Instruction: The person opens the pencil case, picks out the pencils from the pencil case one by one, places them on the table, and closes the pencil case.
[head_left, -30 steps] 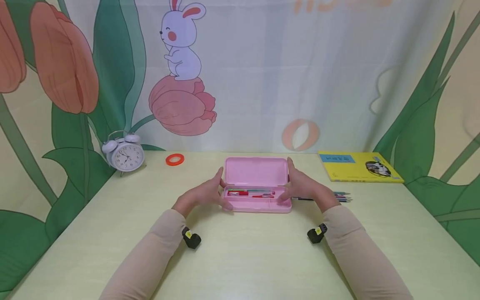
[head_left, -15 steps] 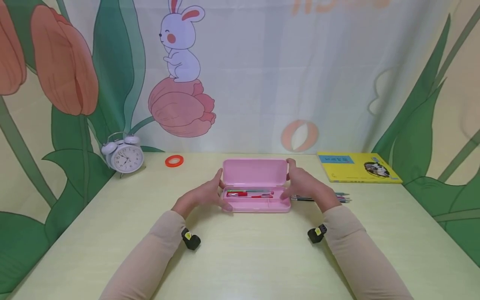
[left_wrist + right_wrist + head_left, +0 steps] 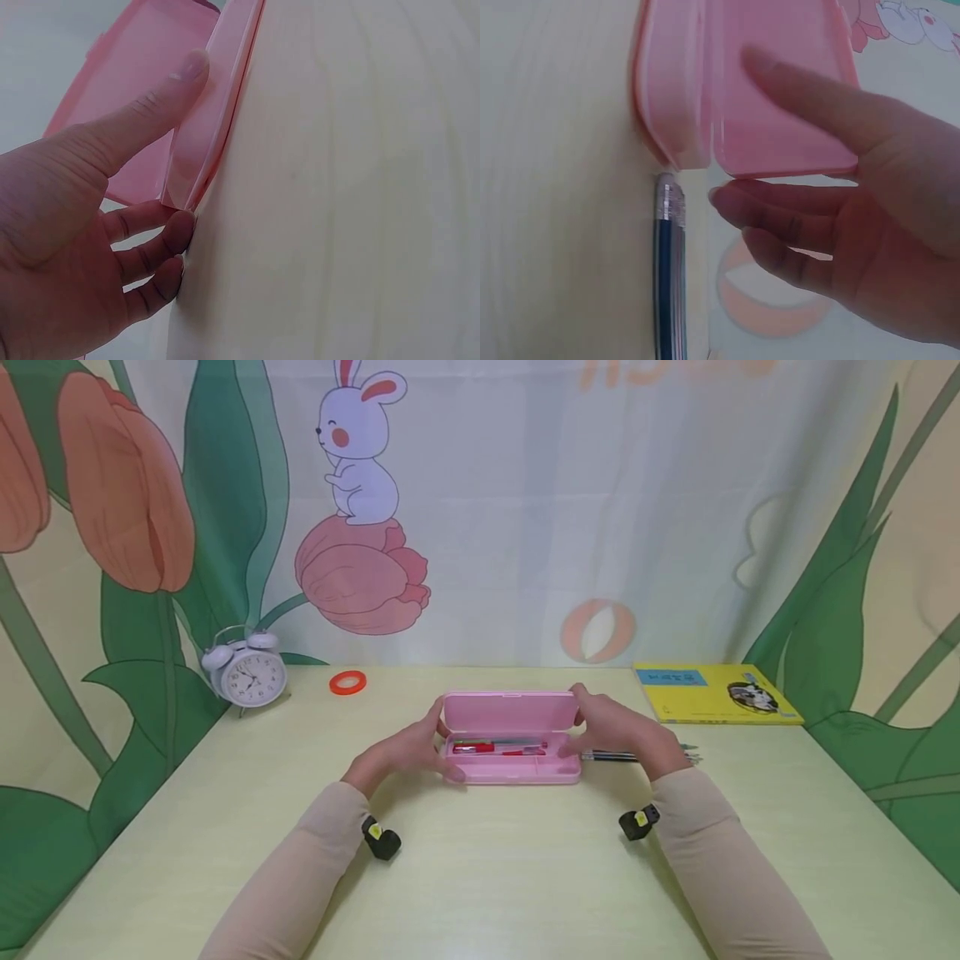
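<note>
A pink plastic pencil case lies on the table with its hinged lid raised and leaning forward. Inside the back compartment are red pens and a greenish one. My left hand grips the case's left end, thumb over the front wall and fingers low at the end, as the left wrist view shows. At the right end, my right hand holds the lid's edge, fingers behind it and thumb on the inner side. In the right wrist view the thumb crosses in front of the lid.
Several pencils lie right of the case, partly under the right forearm. A yellow book is at the back right. An orange-red tape ring and a white alarm clock stand back left, before a printed curtain.
The lid has tipped forward and down, its top edge now lower, and my right hand has moved with it. My left hand stays at the case's left end.
</note>
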`<state>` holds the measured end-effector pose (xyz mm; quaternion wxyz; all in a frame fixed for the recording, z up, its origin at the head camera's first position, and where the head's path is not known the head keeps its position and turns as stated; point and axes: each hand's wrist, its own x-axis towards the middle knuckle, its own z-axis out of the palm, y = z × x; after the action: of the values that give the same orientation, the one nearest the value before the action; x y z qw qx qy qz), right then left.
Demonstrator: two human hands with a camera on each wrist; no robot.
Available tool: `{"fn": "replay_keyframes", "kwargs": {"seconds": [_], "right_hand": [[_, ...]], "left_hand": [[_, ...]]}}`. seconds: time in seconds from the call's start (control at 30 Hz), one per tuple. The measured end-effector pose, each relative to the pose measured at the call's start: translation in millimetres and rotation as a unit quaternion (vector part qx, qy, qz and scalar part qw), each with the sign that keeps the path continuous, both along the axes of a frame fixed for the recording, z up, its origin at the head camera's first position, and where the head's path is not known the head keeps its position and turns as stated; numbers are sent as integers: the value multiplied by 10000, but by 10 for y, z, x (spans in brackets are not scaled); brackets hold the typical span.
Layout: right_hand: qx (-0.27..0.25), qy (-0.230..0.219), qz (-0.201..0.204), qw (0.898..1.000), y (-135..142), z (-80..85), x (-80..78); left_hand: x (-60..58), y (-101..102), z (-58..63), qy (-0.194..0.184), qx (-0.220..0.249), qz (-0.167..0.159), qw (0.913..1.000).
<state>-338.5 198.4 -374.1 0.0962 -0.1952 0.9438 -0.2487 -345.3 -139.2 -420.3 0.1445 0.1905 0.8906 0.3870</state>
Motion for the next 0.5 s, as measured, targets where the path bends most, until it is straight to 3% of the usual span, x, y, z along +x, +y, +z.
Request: {"fn": "replay_keyframes", "kwargs": {"seconds": [0.13,0.33,0.5], "right_hand": [[81,-13,147,9999,54,14,8],[8,-526,371,9979,95,10,-16],[6,-641,515,9966,126,9,-17]], "left_hand": [[1,-5,-2,-47,-30,-15,10000],[4,-13,-2,-74,-218,64,9997],[-14,-11,-1,19,-316,24,9995]]}}
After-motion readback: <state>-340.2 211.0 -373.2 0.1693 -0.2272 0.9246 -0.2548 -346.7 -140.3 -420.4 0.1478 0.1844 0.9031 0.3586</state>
